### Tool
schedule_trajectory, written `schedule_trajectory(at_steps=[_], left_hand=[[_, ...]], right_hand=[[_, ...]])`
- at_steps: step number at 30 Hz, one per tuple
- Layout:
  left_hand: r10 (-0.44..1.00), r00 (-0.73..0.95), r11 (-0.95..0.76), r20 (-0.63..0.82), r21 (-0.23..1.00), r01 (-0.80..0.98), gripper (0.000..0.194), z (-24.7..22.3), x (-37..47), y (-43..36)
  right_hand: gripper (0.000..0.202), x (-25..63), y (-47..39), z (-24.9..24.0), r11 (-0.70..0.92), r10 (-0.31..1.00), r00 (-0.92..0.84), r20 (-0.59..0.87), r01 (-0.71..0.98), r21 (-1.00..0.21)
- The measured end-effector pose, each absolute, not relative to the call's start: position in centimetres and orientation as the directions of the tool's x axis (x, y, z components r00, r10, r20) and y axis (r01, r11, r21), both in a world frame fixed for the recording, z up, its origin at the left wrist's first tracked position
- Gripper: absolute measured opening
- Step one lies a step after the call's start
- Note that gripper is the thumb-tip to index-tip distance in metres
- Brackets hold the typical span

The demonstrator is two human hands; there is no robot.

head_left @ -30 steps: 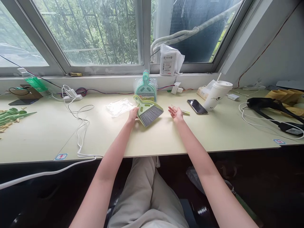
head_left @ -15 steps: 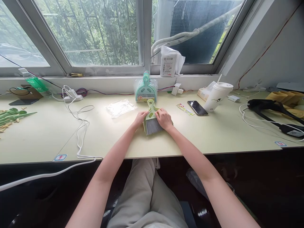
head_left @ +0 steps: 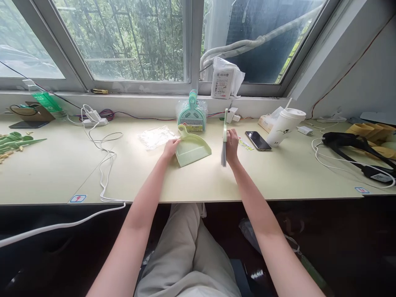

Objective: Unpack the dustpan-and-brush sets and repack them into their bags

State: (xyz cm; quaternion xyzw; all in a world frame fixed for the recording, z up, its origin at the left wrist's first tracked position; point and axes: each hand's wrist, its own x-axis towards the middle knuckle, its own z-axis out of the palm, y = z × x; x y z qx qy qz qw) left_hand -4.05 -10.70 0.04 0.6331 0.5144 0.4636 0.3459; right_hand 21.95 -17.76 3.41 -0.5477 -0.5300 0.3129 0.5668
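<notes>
My left hand [head_left: 172, 147] grips the left edge of a light green dustpan [head_left: 194, 149], which rests on the table with its handle toward the window. To the right, my right hand [head_left: 232, 145] holds a small brush [head_left: 224, 140] upright and side-on, grey bristles down. The brush and dustpan are apart. Behind the dustpan stands a wrapped teal dustpan-and-brush set [head_left: 192, 115]. A crumpled clear plastic wrapper [head_left: 157, 137] lies left of the dustpan. Partly behind my right hand is a colourful paper strip [head_left: 245, 144].
A phone [head_left: 258, 140], a white cup with straw [head_left: 285, 127] and a tissue pack [head_left: 269, 119] are at the right. Black straps [head_left: 349, 152] lie farther right. White cables [head_left: 107, 165] run over the left part of the table [head_left: 55, 173], near green plant pieces [head_left: 15, 144].
The brush has come off the dustpan and moved right in my right hand, turned side-on. The dustpan has shifted slightly left with my left hand, its inside now showing. The view has shifted a little.
</notes>
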Motion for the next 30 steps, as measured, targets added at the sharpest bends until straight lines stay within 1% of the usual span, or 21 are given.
schedule_trajectory(at_steps=[1,2,3,4,5,6,8,10,13,16,18,20,24,26,30], left_hand=[[0.971,0.026,-0.229,0.236,0.903,0.362,0.039,0.0,-4.7,-10.5],[0.970,0.026,-0.232,0.241,0.887,0.398,0.039,0.0,-5.1,-10.4],[0.969,0.033,-0.234,0.245,0.867,0.440,0.039,0.1,-5.5,-10.4],[0.969,0.043,-0.234,0.243,0.845,0.481,0.039,0.0,-5.7,-10.4],[0.970,0.055,-0.230,0.236,0.825,0.516,0.039,0.0,-5.8,-10.5],[0.972,0.064,-0.224,0.225,0.810,0.542,0.039,-0.1,-5.8,-10.6],[0.976,0.072,-0.211,0.207,0.797,0.565,0.041,-0.2,-5.7,-10.6],[0.976,0.070,-0.210,0.207,0.802,0.560,0.039,-0.4,-5.6,-10.6],[0.971,0.045,-0.224,0.236,0.822,0.524,0.028,-0.6,-5.7,-10.5],[0.966,-0.013,-0.216,0.258,0.834,0.508,0.019,-0.5,-5.9,-10.5],[0.964,-0.046,-0.196,0.260,0.820,0.538,0.017,-0.3,-5.9,-10.6],[0.968,-0.049,-0.162,0.245,0.765,0.624,0.019,0.0,-5.9,-10.8],[0.983,0.012,-0.115,0.184,0.560,0.820,0.032,0.8,-5.6,-11.6],[0.984,0.025,-0.111,0.177,0.496,0.861,0.035,1.1,-5.4,-12.0],[0.980,0.039,-0.120,0.196,0.425,0.897,0.036,1.4,-5.2,-12.2]], right_hand=[[0.033,22.7,-17.7,3.6,0.207,0.907,0.269,0.325,0.388,-0.898],[0.032,23.4,-17.6,3.5,0.186,0.878,0.262,0.401,0.585,-0.790],[0.031,23.9,-17.5,3.3,0.146,0.861,0.250,0.442,0.711,-0.688],[0.031,24.4,-17.3,2.9,0.100,0.861,0.210,0.463,0.823,-0.559],[0.031,24.7,-17.1,2.4,0.061,0.873,0.167,0.458,0.894,-0.443],[0.031,24.9,-16.9,1.9,0.033,0.890,0.140,0.433,0.929,-0.369],[0.032,25.1,-16.6,1.0,-0.010,0.918,0.124,0.377,0.957,-0.289],[0.033,25.1,-16.4,0.5,-0.052,0.929,0.140,0.343,0.966,-0.252],[0.034,25.1,-16.3,0.4,-0.092,0.926,0.165,0.339,0.971,-0.222],[0.033,25.1,-16.3,0.5,-0.117,0.925,0.190,0.330,0.966,-0.228],[0.031,25.1,-16.3,0.5,-0.131,0.929,0.203,0.310,0.963,-0.237],[0.029,25.1,-16.5,0.6,-0.141,0.936,0.204,0.287,0.964,-0.227],[0.032,24.7,-16.8,0.8,-0.160,0.952,0.199,0.231,0.971,-0.176],[0.030,24.5,-16.9,1.0,-0.174,0.957,0.206,0.206,0.971,-0.165],[0.024,24.4,-17.0,1.2,-0.199,0.953,0.231,0.198,0.965,-0.170]])
